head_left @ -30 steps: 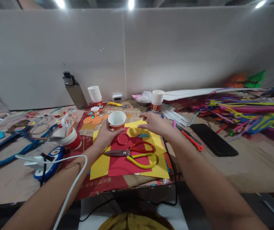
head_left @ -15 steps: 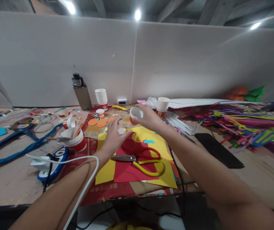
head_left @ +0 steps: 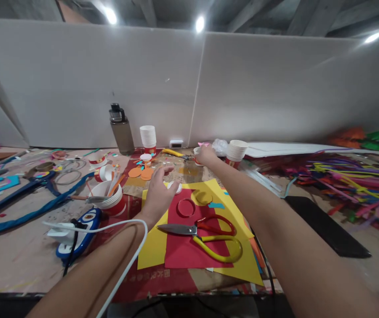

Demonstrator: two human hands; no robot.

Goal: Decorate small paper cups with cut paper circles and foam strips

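Note:
My right hand [head_left: 207,155] is closed round a paper cup [head_left: 197,154] near the back of the table, its fingers partly hidden. Over the left edge of the yellow paper [head_left: 151,247], my left hand [head_left: 162,187] has its fingers apart, beside a small white round piece [head_left: 175,187]. Red paper [head_left: 182,254] lies on the yellow sheet, with a red ring [head_left: 185,207] and a yellow disc [head_left: 201,197] above it. Scissors [head_left: 196,234] with one red and one yellow handle lie across the sheets, blades pointing left.
Cup stacks [head_left: 148,137] [head_left: 237,152] stand at the back, near a bottle [head_left: 122,132]. Left are a cup of tools [head_left: 111,201] and a blue power strip [head_left: 86,229]. A black phone-like slab [head_left: 325,225] and pipe cleaners [head_left: 351,181] lie right.
My right hand has moved the cup farther back, off the paper's upper edge. The red ring and yellow disc now show plainly. My left hand stays near the white piece; the view has shifted slightly.

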